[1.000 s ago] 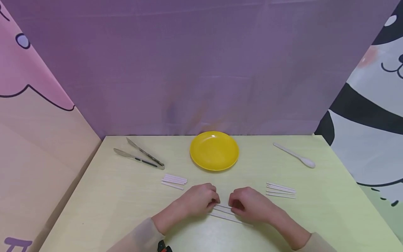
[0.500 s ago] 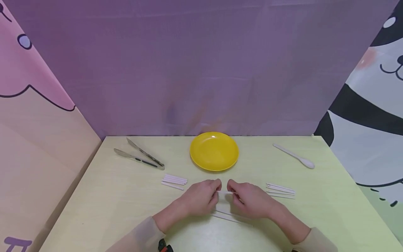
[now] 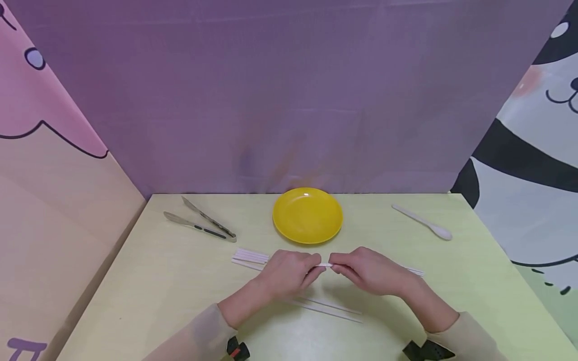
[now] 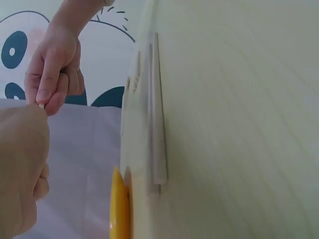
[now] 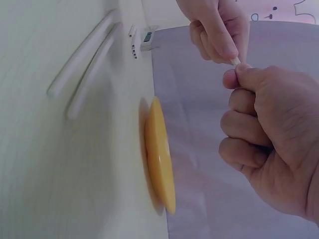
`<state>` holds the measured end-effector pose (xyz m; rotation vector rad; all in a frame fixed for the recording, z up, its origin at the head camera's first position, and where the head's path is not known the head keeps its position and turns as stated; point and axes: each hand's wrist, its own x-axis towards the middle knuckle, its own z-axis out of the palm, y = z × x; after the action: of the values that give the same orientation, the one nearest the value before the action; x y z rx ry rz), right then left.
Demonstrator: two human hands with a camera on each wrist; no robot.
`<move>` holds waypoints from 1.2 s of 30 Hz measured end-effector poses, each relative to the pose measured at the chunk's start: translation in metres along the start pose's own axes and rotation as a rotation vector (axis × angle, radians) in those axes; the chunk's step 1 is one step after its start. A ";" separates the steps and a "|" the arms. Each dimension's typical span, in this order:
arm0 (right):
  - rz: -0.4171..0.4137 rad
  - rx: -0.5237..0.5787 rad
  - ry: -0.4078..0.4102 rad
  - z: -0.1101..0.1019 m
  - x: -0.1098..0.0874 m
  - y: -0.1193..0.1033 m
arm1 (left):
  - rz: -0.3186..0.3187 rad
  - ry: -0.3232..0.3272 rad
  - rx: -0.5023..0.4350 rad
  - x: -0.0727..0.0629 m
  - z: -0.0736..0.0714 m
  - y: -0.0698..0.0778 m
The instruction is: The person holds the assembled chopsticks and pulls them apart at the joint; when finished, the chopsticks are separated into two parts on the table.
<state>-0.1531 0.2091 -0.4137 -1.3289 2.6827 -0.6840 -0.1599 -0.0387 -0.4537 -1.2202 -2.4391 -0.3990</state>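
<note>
A thin white stick [image 3: 324, 264] is held level above the table between both hands, and only a short length shows. My left hand [image 3: 289, 271] pinches it from the left, thumb and forefinger at the front. From the right, my right hand [image 3: 372, 272] pinches it the same way, its other fingers curled in the right wrist view. The fingertips almost meet around the white piece [image 5: 235, 61]. Below the hands, two longer white sticks [image 3: 331, 312] lie side by side on the table.
A yellow plate [image 3: 308, 216] sits at the back middle. Metal tongs [image 3: 205, 220] lie at back left, a pale spoon [image 3: 424, 223] at back right. Short sticks [image 3: 250, 256] lie left of the hands; another group [image 3: 413, 271] is partly hidden behind the right hand.
Both hands have risen off the table and away from me, lifting one stick from those in the middle. The gap between the fingertips has narrowed; two sticks stay lying there.
</note>
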 end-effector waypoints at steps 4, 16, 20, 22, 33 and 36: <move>0.006 -0.026 0.023 -0.002 0.000 -0.003 | -0.078 0.027 0.012 0.002 -0.004 0.008; -0.035 0.112 -0.091 -0.026 -0.005 -0.008 | 0.061 0.126 -0.003 0.005 -0.013 0.008; -0.048 0.142 -0.092 -0.029 -0.005 -0.009 | 0.079 0.132 -0.005 0.008 -0.016 0.007; -0.048 0.134 -0.085 -0.030 -0.004 -0.010 | 0.057 0.123 0.016 0.009 -0.019 0.008; 0.020 0.096 -0.081 -0.032 -0.004 -0.011 | -0.144 -0.013 -0.012 0.012 -0.028 0.023; -0.006 0.121 -0.095 -0.031 -0.006 -0.011 | -0.082 -0.046 -0.029 0.010 -0.032 0.019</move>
<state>-0.1490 0.2187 -0.3817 -1.3060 2.5213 -0.7499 -0.1436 -0.0338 -0.4194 -1.1559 -2.5372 -0.4356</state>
